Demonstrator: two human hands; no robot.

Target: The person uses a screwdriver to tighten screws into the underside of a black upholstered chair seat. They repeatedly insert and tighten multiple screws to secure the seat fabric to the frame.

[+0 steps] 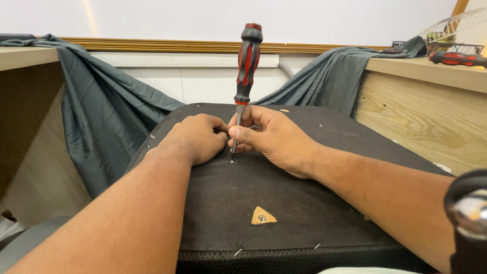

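Head view, centre of the frame: my right hand (276, 139) pinches the bare steel shank of the tall red-and-black handled screwdriver (246, 76) between thumb and forefinger, while my left hand (195, 139) sits curled just beside it, fingers pressed together against the shank near the tip. The tool stands nearly upright, its tip in a small screw (233, 160) set in the black fabric-covered panel (284, 203). To do this well, I judge I should keep the shaft square to the panel and press down so the tip stays seated. Lower centre, a triangular cut in the fabric (263, 216) shows wood and another fastener. Upper right, a second red-and-black tool (456, 58) lies on the wooden bench (416, 116); grey cloth (101, 111) drapes at left.
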